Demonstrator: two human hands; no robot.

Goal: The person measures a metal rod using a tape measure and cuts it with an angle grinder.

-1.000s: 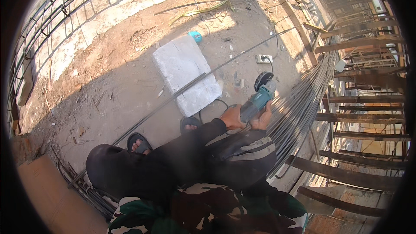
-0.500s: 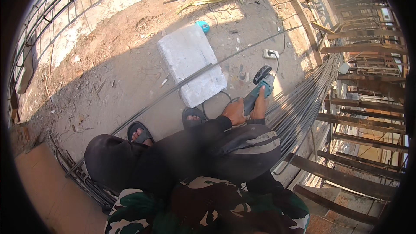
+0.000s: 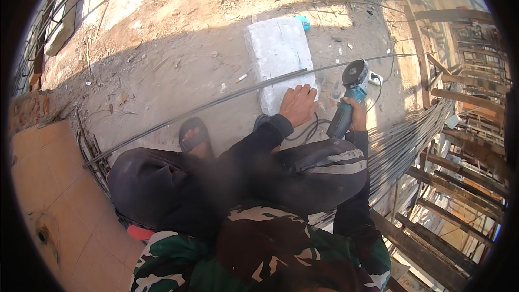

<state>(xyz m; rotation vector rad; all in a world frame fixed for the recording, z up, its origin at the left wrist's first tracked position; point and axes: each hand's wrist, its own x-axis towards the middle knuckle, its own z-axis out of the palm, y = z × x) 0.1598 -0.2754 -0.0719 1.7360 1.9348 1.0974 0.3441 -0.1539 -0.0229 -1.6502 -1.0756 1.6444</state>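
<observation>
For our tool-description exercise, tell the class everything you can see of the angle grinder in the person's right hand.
The angle grinder has a slim teal body, a dark head and a round grey disc at its far end. It is held tilted, disc away from the person, just above the long steel rod near the white block. The right hand grips its body. A dark cable trails on the ground beside it. Whether the disc spins cannot be told.

No packages, labels, signs or screens can be made out anywhere on this dirt work site.
</observation>
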